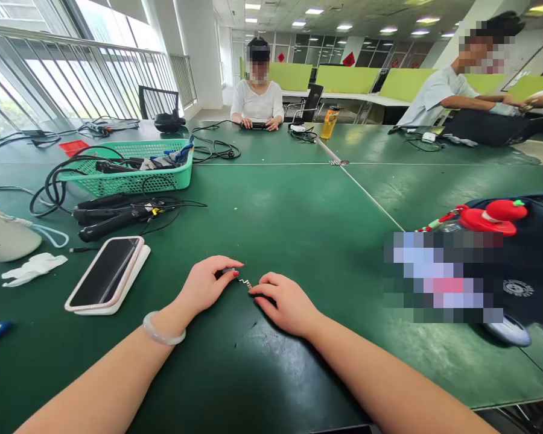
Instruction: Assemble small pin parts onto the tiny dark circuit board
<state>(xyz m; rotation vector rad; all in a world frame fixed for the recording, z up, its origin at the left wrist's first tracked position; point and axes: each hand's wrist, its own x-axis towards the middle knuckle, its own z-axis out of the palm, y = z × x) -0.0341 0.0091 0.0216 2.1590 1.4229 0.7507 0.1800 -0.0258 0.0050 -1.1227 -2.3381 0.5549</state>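
Observation:
My left hand [208,282], with a pale bangle at the wrist, is closed over a small dark object, mostly hidden by the thumb and fingers. From it a short, wavy silver piece [244,281], like a chain or a twisted metal strip, runs across to my right hand [284,303]. The fingertips of that hand are pinched on its other end. Both hands rest low over the green tabletop [262,229], close together. To the left of my left hand lies a phone [105,272] on a white, flat object.
Behind the phone are black cables and handles [117,216] and a teal basket [149,179] holding cables. A crumpled tissue [34,268] lies at left. On the right are a dark bag [531,259] and a mouse [509,331]. Two people sit across the table, near an orange bottle [329,123].

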